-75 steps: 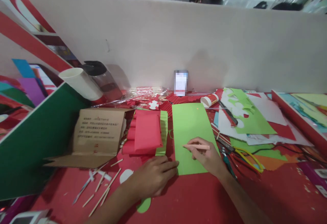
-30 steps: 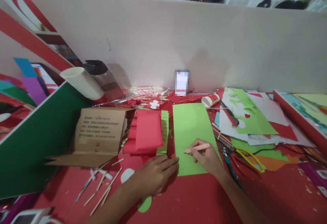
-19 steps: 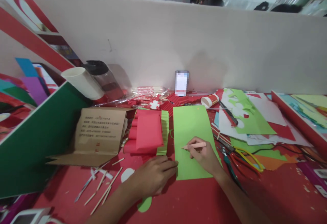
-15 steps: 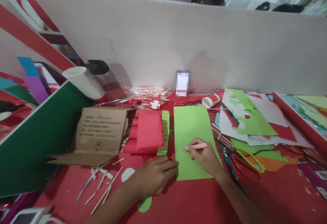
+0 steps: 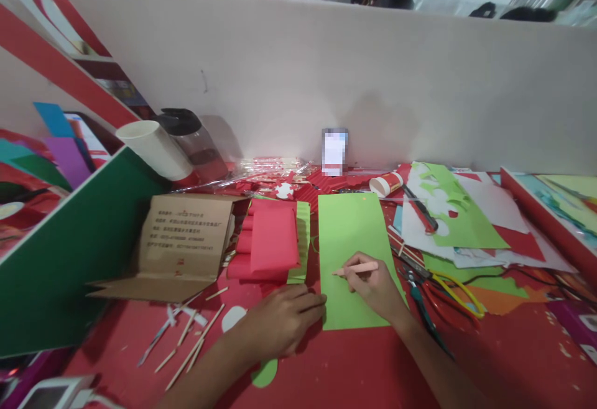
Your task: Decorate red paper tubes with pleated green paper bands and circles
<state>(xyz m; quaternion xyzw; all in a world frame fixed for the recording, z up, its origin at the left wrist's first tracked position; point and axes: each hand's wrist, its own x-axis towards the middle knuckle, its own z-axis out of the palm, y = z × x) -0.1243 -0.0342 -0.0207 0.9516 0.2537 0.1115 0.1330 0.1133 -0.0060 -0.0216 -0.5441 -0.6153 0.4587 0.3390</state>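
Note:
A light pink pencil [image 5: 360, 268] is in the grip of my right hand [image 5: 373, 284], its tip touching or just over a green sheet of paper [image 5: 351, 229]. My right hand rests on that sheet. My left hand [image 5: 291, 316] lies palm down on the red tabletop, holding nothing I can see, its fingertips at the sheet's left edge. Just beyond it are a red folded paper piece [image 5: 274, 239] and a green corrugated strip [image 5: 303, 222]. A green paper disc [image 5: 265, 373] and a white disc [image 5: 233, 318] are partly covered by my left arm.
An opened cardboard box [image 5: 180, 241] and several thin wooden sticks [image 5: 196, 347] lie left. On the right are pliers [image 5: 426, 316], yellow-handled scissors [image 5: 459, 291], a utility knife [image 5: 422, 210] and cut paper sheets [image 5: 471, 216]. A phone [image 5: 334, 153] leans on the white partition [image 5: 289, 73].
The whole view shifts very slightly. Both hands, the pencil and the green sheet keep their places.

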